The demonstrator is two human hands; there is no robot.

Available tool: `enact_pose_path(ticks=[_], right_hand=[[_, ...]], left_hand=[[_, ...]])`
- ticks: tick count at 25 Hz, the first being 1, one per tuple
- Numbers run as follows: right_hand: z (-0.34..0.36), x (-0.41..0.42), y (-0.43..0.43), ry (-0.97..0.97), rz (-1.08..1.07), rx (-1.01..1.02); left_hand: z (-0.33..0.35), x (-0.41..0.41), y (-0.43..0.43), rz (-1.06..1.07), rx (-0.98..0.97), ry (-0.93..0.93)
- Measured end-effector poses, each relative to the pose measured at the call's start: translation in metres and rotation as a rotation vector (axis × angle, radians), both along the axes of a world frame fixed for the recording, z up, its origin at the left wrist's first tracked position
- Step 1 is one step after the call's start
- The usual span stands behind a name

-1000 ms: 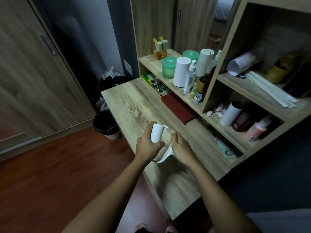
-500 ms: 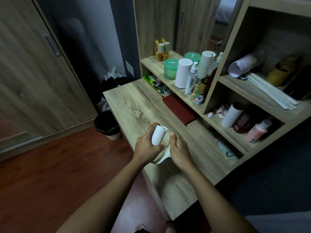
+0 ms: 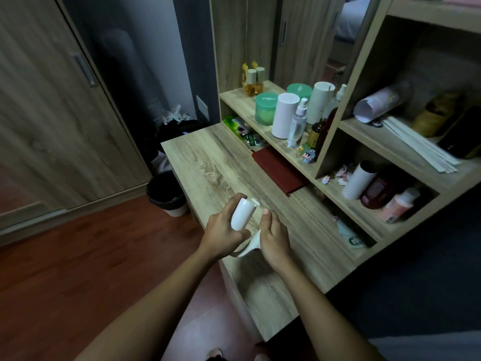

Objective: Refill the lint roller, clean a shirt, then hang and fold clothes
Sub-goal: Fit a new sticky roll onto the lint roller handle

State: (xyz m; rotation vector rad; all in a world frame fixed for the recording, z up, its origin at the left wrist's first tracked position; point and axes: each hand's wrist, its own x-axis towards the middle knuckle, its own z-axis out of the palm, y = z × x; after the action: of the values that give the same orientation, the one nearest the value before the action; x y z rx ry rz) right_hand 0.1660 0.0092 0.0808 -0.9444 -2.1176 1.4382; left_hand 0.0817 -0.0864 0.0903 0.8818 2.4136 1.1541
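Over the near part of the wooden desk (image 3: pixel 208 165), the left hand (image 3: pixel 223 230) was wrapped around a white roll (image 3: pixel 242 213), fingers curled behind it and thumb across its lower end. The roll tilted up and away from the person, with a small white tab showing at its far tip. The right hand (image 3: pixel 274 238) sat just beside it, palm down, closed over the curved white handle (image 3: pixel 248 248), which came out from under the palm towards the left wrist. Its thumb pointed up near the roll's tip.

To the right, the lower cubby held a white tube (image 3: pixel 358 181) lying tilted, a dark red bottle (image 3: pixel 374 192) and a pink bottle (image 3: pixel 398 204). A dark red cloth (image 3: pixel 278 169) lay under the shelf. The cubby above held a rolled paper (image 3: pixel 377 104) and a bundle of white sticks (image 3: pixel 416 142).

On the floor left of the desk stood a bin (image 3: pixel 168 196) with a black liner; its contents could not be made out.

Farther back, the open shelf carried a white cylinder (image 3: pixel 285 114), a clear spray bottle (image 3: pixel 298 123), two green jars (image 3: pixel 265 108) with lids on, and small amber bottles (image 3: pixel 253 79).
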Motion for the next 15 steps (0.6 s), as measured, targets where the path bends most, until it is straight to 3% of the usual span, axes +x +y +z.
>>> enact_pose_path(ticks=[6, 11, 15], right_hand=[[-0.005, 0.001, 0.003, -0.020, 0.037, -0.001], [0.012, 0.003, 0.015, -0.033, 0.193, -0.008], [0.009, 0.015, 0.024, -0.259, 0.433, 0.201]], left_hand=[[-0.006, 0.004, -0.001, -0.055, -0.001, 0.043], [-0.002, -0.002, -0.003, -0.024, 0.153, 0.019], [0.006, -0.013, -0.006, -0.007, 0.216, 0.034]])
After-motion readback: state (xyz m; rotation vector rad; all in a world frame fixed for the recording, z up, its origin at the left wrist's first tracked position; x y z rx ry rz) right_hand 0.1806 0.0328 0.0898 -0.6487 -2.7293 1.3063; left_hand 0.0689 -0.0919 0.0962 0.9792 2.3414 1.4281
